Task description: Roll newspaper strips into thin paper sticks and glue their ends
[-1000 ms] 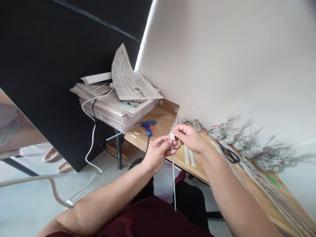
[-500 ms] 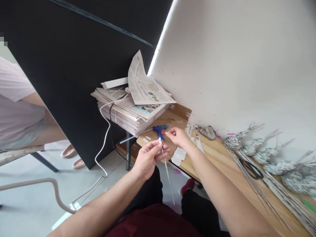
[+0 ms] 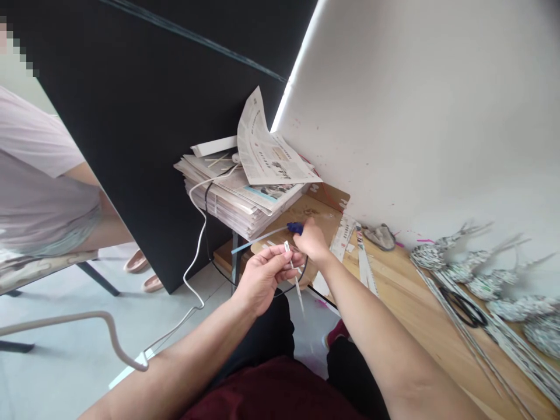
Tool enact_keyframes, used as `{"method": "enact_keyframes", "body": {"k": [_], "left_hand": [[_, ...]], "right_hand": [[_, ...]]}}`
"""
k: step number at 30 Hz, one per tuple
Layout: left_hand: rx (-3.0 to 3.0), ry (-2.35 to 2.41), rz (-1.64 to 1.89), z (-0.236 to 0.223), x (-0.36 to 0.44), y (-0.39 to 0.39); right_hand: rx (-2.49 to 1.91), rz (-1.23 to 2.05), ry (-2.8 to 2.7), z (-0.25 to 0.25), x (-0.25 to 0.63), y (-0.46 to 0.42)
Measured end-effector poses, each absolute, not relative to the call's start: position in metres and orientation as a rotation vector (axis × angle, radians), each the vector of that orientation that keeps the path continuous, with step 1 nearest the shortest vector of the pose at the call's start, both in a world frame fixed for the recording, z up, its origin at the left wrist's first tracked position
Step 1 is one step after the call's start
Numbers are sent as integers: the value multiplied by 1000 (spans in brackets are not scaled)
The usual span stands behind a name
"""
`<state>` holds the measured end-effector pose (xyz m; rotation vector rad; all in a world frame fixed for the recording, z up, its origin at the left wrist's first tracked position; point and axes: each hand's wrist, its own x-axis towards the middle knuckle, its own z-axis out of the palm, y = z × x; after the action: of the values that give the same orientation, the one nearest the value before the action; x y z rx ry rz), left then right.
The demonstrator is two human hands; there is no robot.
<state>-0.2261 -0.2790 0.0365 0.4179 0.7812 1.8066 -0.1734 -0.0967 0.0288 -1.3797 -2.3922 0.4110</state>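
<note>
My left hand [image 3: 268, 274] pinches a thin rolled paper stick [image 3: 298, 294] between thumb and fingers, its folded white tip upward and its long end hanging down over the floor. Just beyond it, my right hand [image 3: 312, 240] is wrapped around a blue glue gun [image 3: 294, 227] with a pale glue stick [image 3: 254, 240] projecting from its back. The gun's handle and trigger are hidden by my fingers. Its black cord loops below my hands. Under the gun lies a brown cardboard sheet [image 3: 326, 213].
Stacked newspapers [image 3: 227, 201] stand behind the gun, a loose sheet curling on top. Along the wall sit several woven paper shapes [image 3: 431, 255], with scissors [image 3: 464, 306] and long paper sticks [image 3: 522, 344] on the wooden table [image 3: 406, 303]. A seated person [image 3: 44, 175] is at the left.
My right hand has closed around the glue gun's handle and the gun has turned, its glue stick now showing at the left. My left hand still pinches the paper stick. The view shifted slightly.
</note>
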Motion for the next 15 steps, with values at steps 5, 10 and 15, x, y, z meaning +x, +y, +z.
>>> {"method": "enact_keyframes", "body": {"k": [5, 10, 15], "left_hand": [[478, 771, 1758, 43, -213, -282], [540, 791, 1726, 45, -201, -283], [575, 826, 1674, 47, -189, -281]], "right_hand": [[-1206, 1209, -1777, 43, -141, -79], [-936, 1470, -1538, 66, -91, -97], [-758, 1530, -1499, 75, -48, -153]]}}
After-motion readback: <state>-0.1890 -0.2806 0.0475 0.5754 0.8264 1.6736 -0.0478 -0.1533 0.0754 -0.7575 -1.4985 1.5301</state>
